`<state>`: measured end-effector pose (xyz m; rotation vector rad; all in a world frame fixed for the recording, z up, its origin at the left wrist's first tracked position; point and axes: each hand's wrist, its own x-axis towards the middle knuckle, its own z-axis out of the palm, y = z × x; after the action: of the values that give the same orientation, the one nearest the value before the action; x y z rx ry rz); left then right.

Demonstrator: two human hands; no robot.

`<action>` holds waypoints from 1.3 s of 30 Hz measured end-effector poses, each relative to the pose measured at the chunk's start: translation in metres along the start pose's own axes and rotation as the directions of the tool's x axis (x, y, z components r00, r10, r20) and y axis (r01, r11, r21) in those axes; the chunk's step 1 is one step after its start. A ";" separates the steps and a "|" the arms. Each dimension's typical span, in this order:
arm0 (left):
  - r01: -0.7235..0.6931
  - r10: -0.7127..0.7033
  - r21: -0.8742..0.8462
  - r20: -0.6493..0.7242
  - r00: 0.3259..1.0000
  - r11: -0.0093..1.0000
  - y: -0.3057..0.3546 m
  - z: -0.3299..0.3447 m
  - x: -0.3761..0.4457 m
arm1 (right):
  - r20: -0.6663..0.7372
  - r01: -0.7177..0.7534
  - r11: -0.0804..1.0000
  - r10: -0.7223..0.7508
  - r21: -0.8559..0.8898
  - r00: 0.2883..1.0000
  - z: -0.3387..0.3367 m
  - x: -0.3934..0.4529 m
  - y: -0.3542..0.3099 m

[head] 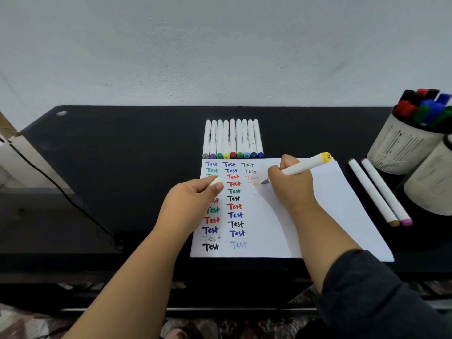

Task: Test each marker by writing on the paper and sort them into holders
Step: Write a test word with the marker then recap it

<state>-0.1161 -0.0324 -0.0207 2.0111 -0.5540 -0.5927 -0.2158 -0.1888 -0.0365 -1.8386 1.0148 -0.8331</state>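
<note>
Right hand [291, 182] grips the yellow marker [304, 163], tip on the paper [318, 204] mid-frame, left hand [195, 194] pinches its cap [216, 180] over the left column; risks: faint yellow misread as dead, so wrong holder [401, 145] at right edge, or palm smearing wet ink.

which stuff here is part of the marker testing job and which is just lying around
Part of the job:
yellow marker in right hand
cap in left hand
paper
marker row
two loose markers
holders

Lying about:
black cable
cardboard
</note>
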 end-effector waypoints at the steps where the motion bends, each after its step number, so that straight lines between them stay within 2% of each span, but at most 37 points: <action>1: 0.002 -0.002 -0.001 -0.003 1.000 1.000 0.000 0.000 0.000 | -0.003 -0.005 1.000 0.005 0.008 1.000 0.000 0.000 0.000; 7: 0.001 -0.001 -0.009 0.001 1.000 1.000 -0.002 0.001 0.000 | 0.022 -0.018 1.000 0.018 -0.008 1.000 0.000 0.001 0.000; 13: 0.022 -0.022 0.010 0.001 1.000 1.000 -0.001 0.000 0.000 | 0.006 -0.043 0.997 0.042 0.064 0.999 -0.001 0.002 0.003; 18: 0.018 -0.018 0.016 -0.006 1.000 1.000 -0.001 0.000 0.001 | -0.098 -0.092 0.958 0.123 0.271 0.988 -0.004 0.003 0.001; 22: 0.012 -0.012 0.010 -0.007 1.000 1.000 -0.002 0.000 0.001 | -0.035 -0.073 0.958 0.086 0.278 0.996 -0.005 0.001 0.000; 25: 0.014 -0.014 0.005 -0.006 1.000 1.000 -0.002 -0.001 0.001 | -0.017 -0.095 0.961 0.103 0.260 0.994 -0.007 0.003 0.004; 28: 0.018 -0.018 0.009 0.004 1.000 1.000 0.000 -0.002 0.001 | -0.014 -0.122 0.941 0.134 0.316 0.991 -0.009 0.003 0.001; 31: 0.020 -0.021 0.014 0.031 0.999 1.000 0.003 -0.003 0.000 | 0.004 -0.153 0.894 0.167 0.421 0.986 -0.013 0.003 -0.006; 36: 0.016 -0.012 -0.035 0.106 0.994 0.999 0.006 -0.008 -0.006 | 0.013 -0.141 0.891 0.150 0.432 0.989 -0.024 -0.001 -0.016; 39: 0.028 -0.013 -0.070 0.206 0.978 0.997 0.008 -0.008 -0.012 | 0.099 -0.150 0.871 0.117 0.469 0.988 -0.029 -0.008 -0.019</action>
<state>-0.1212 -0.0239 -0.0074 1.9007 -0.6261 -0.8290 -0.2378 -0.1860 -0.0086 -1.3509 0.7959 -0.8418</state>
